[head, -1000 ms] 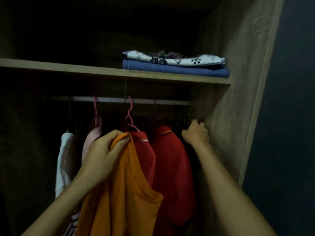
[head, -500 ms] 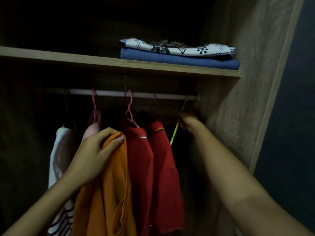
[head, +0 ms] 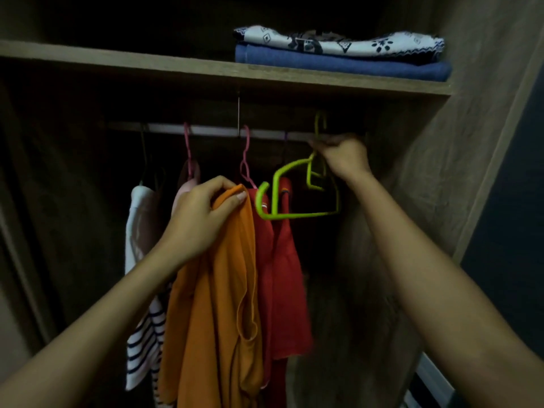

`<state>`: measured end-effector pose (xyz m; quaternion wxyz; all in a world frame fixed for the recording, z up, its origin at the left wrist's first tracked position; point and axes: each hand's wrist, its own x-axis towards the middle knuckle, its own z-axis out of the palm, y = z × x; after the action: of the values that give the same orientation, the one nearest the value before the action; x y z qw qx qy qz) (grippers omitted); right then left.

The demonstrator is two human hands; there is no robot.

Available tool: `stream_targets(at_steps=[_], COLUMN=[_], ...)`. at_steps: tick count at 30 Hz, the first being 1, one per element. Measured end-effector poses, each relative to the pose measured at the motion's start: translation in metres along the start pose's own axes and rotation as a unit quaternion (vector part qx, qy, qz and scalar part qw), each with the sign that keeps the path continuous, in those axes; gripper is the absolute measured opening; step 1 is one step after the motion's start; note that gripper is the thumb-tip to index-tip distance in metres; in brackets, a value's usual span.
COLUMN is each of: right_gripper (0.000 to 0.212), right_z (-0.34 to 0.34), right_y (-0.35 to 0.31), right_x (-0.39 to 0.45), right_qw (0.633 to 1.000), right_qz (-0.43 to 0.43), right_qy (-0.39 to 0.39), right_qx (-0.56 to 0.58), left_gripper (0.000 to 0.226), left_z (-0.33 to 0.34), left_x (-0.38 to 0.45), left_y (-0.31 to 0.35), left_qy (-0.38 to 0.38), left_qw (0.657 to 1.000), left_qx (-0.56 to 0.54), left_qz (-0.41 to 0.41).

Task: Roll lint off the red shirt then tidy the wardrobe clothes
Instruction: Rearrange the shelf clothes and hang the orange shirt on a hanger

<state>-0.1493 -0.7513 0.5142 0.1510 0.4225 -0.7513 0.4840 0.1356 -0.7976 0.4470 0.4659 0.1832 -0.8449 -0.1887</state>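
head view: dim wardrobe, clothes on rail (head: 212,132)
left hand (head: 200,219): gripping orange top (head: 223,290), awaiting a hanger
right hand (head: 343,159): pinching green hanger (head: 294,214) at rail
red shirt (head: 287,260): hanging between hands

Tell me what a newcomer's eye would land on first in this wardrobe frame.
Probably the bright green hanger, empty, gripped by the right hand just under the rail at the right end. Next, the orange garment at centre, pinched at its top by the left hand, with the red shirts hanging right behind it.
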Motion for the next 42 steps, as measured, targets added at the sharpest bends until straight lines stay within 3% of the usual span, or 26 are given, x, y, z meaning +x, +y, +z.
stream_targets(at_steps=[2,5,9,11,15,19,21,24,30,33,37,42], right_gripper=[0.035,0.032,0.037,0.033,0.034,0.038,0.037,0.035,0.033,0.030,0.028,0.033], right_z=[-0.007,-0.011,-0.014,-0.016,-0.016,-0.012,-0.011,-0.009,-0.007,0.011,0.048,0.077], right_y=[-0.012,-0.022,-0.026,-0.035,-0.057,-0.082,-0.092,-0.105,-0.116,-0.116,-0.104,-0.085], right_x=[-0.020,-0.051,-0.096,-0.116,-0.140,-0.148,-0.152,-0.162,-0.179,-0.191,-0.212,-0.235], right_qw=[0.999,0.990,0.974,0.927,0.781,0.670,0.644,0.657,0.706,0.743,0.765,0.845], right_qz=[-0.028,0.008,0.039,0.107,0.204,0.244,0.235,0.208,0.161,0.163,0.216,0.194], right_qy=[-0.014,-0.045,-0.003,-0.008,-0.028,0.026,0.072,0.139,0.231,0.235,0.211,0.179], right_qx=[0.010,0.135,0.224,0.360,0.590,0.701,0.724,0.711,0.650,0.605,0.569,0.465], left_gripper=[0.013,0.018,0.020,0.021,0.022,0.025,0.028,0.027,0.022,0.025,0.053,0.034], left_z=[-0.001,-0.003,-0.012,-0.017,-0.019,-0.017,-0.017,-0.019,-0.031,-0.035,-0.045,-0.068], left_x=[0.002,0.001,-0.008,-0.012,-0.019,-0.026,-0.028,-0.029,-0.038,-0.043,-0.043,-0.042], left_y=[-0.003,-0.006,-0.007,-0.008,-0.007,-0.007,-0.010,-0.013,-0.023,-0.020,-0.009,0.000], left_qy=[0.007,0.020,0.026,0.019,-0.020,-0.054,-0.063,-0.086,-0.140,-0.155,-0.139,-0.114], left_qw=[1.000,0.999,0.997,0.997,0.997,0.996,0.995,0.991,0.986,0.987,0.987,0.978], left_qx=[0.018,0.037,0.045,0.044,0.041,0.047,0.052,0.074,0.084,0.011,-0.067,-0.143], left_qz=[-0.009,-0.034,-0.052,-0.056,-0.064,-0.059,-0.062,-0.076,-0.025,-0.031,-0.039,-0.098])
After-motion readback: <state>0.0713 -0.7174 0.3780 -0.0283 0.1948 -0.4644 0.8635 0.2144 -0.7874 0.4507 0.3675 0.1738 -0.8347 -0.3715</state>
